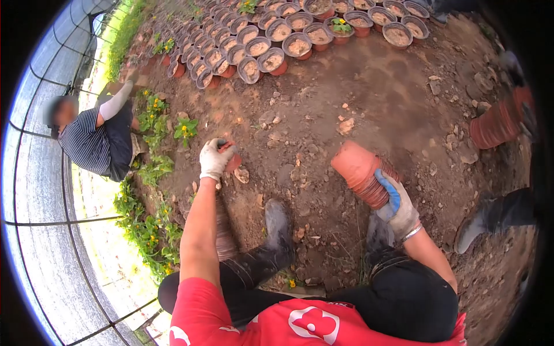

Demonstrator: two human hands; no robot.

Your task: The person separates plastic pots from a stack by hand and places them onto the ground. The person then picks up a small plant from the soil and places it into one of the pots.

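Clenching a small terracotta pot [232, 157] in the gloved left grip [214, 158], low against the loose soil [323, 109]; clasping a nested stack of empty pots [360, 172] in the right grip [398, 206], tilted on its side just above the ground. Looks like filling or setting out one pot (contents hidden by the glove). Next calls for carrying it level toward the rows of filled pots [288, 40] well ahead, without loosening the stack. Co-worker [95, 138] crouching at left.
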